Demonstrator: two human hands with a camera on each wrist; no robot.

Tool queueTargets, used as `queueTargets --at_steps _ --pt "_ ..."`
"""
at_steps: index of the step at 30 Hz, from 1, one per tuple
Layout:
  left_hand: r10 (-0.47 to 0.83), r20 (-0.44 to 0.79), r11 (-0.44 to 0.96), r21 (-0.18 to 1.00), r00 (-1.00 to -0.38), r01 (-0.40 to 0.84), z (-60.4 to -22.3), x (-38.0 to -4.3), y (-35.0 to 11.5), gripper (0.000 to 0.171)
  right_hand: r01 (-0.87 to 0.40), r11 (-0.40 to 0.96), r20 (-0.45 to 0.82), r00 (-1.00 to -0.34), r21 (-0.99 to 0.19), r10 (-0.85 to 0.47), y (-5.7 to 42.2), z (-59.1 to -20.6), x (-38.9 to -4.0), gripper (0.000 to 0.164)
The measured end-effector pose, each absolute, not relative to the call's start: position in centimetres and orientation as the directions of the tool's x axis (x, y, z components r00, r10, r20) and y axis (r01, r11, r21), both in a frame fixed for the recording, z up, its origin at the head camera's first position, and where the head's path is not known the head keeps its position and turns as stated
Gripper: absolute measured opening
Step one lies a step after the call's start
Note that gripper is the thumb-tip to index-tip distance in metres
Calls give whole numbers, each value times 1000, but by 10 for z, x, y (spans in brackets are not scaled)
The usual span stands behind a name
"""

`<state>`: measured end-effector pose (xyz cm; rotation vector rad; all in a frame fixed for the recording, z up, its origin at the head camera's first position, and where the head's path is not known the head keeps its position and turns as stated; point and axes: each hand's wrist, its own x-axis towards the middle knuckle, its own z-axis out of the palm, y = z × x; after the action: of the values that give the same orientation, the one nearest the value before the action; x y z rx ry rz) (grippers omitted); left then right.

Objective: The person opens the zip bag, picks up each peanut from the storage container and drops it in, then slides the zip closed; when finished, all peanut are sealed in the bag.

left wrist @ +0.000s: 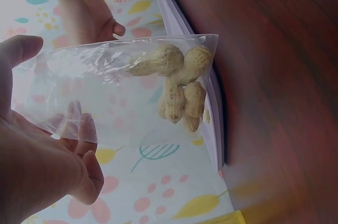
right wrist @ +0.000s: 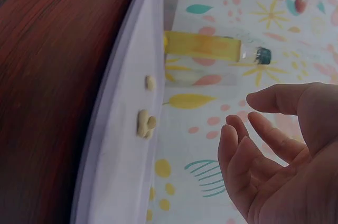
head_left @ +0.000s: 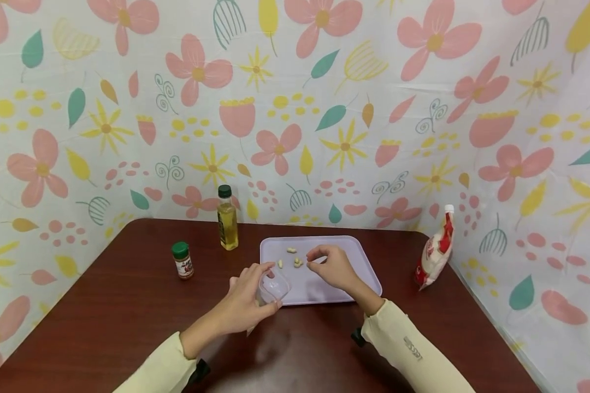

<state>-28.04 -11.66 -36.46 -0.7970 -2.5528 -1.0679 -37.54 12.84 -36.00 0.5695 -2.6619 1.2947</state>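
Observation:
My left hand (head_left: 241, 308) holds a clear plastic bag (head_left: 275, 287) by its mouth, thumb on one side and fingers on the other, at the tray's near left corner. Several unshelled peanuts (left wrist: 174, 100) lie bunched in the bottom of the bag in the left wrist view. On the pale lilac tray (head_left: 351, 254) rest a few more peanuts (head_left: 298, 263), some in a small cluster. Over the tray, right of that cluster, hovers my right hand (head_left: 335, 267). Its fingers are loosely bent, with thumb and fingertips apart and nothing between them in the right wrist view.
Left of the tray stand an oil bottle (head_left: 228, 221) with a dark green cap and a green-lidded spice jar (head_left: 183, 262). A red and white pouch (head_left: 435, 251) with a white cap stands at the right. Flower-patterned cloth (head_left: 295, 164) hangs behind the dark wooden table (head_left: 142, 284).

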Motion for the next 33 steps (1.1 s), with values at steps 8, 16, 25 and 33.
queueTargets --at_steps 8,16,25,33 --pt "388 416 580 583 -822 569 -369 -280 -120 72 -399 611 260 -916 -684 -307 128 -376 -393 13" --pt "384 404 583 591 -830 558 -377 -278 -124 72 -398 652 188 -910 -645 -370 120 -391 -410 15" --pt "414 424 570 570 -806 593 -376 -280 -122 72 -451 695 151 -880 -559 -450 111 -397 -437 17" --pt "435 418 570 559 -798 603 -375 -282 -119 72 -438 745 72 -880 -503 -469 102 -393 -449 18"
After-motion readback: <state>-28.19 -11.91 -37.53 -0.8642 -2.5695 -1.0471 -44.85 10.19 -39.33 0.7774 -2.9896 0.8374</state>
